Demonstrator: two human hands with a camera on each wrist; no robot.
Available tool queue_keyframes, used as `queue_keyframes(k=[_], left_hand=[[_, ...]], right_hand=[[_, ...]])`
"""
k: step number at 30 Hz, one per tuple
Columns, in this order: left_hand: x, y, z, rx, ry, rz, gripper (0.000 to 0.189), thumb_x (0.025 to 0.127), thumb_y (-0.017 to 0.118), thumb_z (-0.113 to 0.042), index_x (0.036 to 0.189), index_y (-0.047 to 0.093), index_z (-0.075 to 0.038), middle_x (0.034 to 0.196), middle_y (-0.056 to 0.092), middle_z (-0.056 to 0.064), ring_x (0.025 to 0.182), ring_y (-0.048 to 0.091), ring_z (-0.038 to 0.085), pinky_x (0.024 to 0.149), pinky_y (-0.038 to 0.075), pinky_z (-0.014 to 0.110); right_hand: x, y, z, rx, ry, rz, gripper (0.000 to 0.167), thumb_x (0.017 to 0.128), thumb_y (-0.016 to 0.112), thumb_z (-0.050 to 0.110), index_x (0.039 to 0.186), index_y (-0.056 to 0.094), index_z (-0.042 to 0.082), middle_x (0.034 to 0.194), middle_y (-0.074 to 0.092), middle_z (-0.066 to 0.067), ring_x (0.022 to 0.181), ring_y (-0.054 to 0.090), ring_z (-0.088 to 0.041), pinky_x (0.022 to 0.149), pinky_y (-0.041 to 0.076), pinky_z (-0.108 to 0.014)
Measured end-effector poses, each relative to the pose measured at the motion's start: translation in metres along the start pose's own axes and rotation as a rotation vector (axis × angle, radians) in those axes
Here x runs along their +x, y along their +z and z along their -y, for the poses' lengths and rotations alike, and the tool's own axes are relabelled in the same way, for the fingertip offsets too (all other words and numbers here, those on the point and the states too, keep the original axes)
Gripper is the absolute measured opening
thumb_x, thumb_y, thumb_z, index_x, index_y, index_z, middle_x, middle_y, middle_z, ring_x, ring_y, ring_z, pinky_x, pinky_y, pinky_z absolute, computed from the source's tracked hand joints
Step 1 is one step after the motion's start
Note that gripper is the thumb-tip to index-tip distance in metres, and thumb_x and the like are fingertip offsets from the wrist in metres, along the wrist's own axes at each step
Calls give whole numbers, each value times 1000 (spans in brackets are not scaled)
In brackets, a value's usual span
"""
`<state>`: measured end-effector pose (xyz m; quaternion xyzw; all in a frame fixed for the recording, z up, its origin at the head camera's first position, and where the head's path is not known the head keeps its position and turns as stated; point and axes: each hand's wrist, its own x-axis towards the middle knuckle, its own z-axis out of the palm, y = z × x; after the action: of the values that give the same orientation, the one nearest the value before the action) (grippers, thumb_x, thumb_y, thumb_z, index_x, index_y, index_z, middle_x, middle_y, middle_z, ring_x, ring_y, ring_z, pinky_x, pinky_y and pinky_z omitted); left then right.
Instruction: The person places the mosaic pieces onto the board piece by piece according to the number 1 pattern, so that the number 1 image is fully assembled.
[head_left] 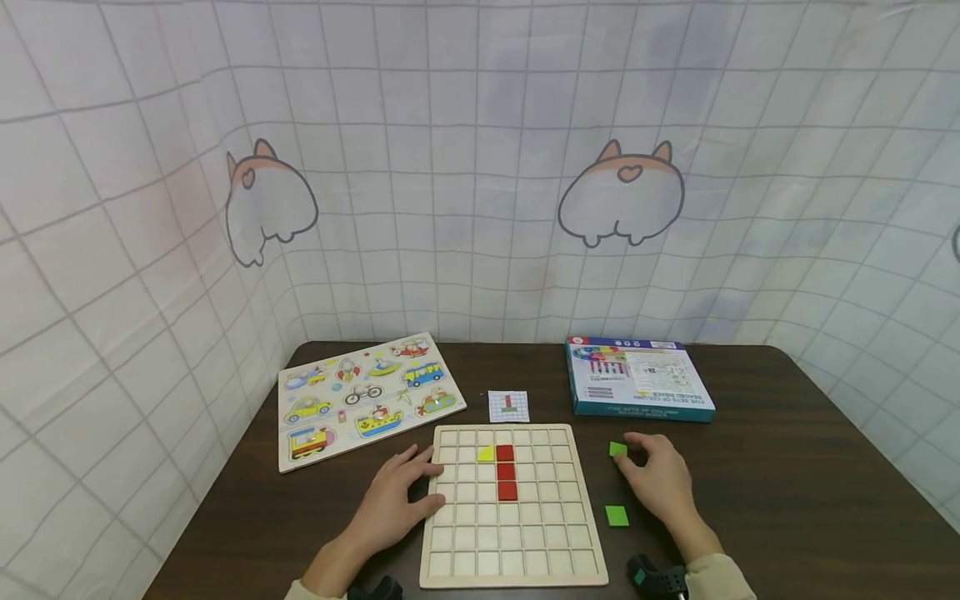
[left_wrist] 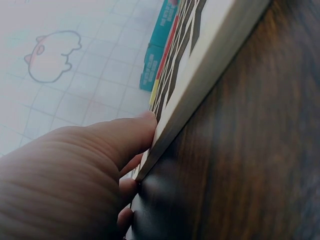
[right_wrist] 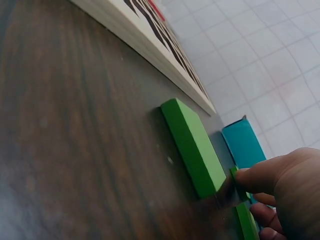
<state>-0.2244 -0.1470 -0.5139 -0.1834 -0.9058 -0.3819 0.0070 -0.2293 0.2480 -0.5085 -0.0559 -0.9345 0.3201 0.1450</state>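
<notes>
A pale wooden grid board [head_left: 480, 537] lies on the table. In its upper rows are a yellow tile [head_left: 486, 453] and a column of three red tiles [head_left: 507, 472]. My left hand [head_left: 390, 502] rests against the board's left edge, fingers spread and fairly straight, thumb touching the rim. To the right of the board, my right hand [head_left: 662, 477] pinches a small green tile [right_wrist: 239, 183] between thumb and fingers. Another green piece [right_wrist: 247, 222] shows close under those fingers in the right wrist view, partly hidden. Nearer me, a separate green tile [head_left: 617, 517] lies flat.
Behind the board sits a small pattern card [head_left: 508, 407] with a red and green figure. A picture puzzle board [head_left: 345, 417] with vehicles lies at the back left. At the back right is a flat teal box [head_left: 641, 379]. A grid-patterned cloth [head_left: 480, 208] hangs behind the table.
</notes>
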Motion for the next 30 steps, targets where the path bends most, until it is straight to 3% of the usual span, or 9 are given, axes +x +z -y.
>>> queue_keyframes(k=[7,17,23,30], left_hand=[[0,0,1,-15,-5,-7,37,87,74,-29,122,68,-17,150,45,6,144,28,35,115,19,63],[-1,-1,0,-14,-24,-1,37,87,75,-29,122,68,-18,151,44,5,144,28,33,115,19,63],[0,0,2,-11,-13,-1,37,87,75,-29,122,68,-18,150,45,5,144,29,33,115,20,62],[1,1,2,-3,-8,1,36,87,74,-29,121,69,-18,150,45,6,144,30,33,116,20,61]], right_hand=[[2,-2,1,-50,-14,35,35,87,71,18,117,69,1,111,59,-19,103,58,-37,86,48,-56],[3,-4,-1,-53,-55,38,27,86,74,21,107,73,4,102,62,-12,92,59,-31,80,50,-50],[4,-1,-2,-40,-48,60,28,87,74,25,107,73,7,109,65,-13,99,61,-32,85,51,-52],[5,1,-3,-16,-38,43,29,87,74,24,110,72,6,106,67,-11,95,61,-28,83,52,-49]])
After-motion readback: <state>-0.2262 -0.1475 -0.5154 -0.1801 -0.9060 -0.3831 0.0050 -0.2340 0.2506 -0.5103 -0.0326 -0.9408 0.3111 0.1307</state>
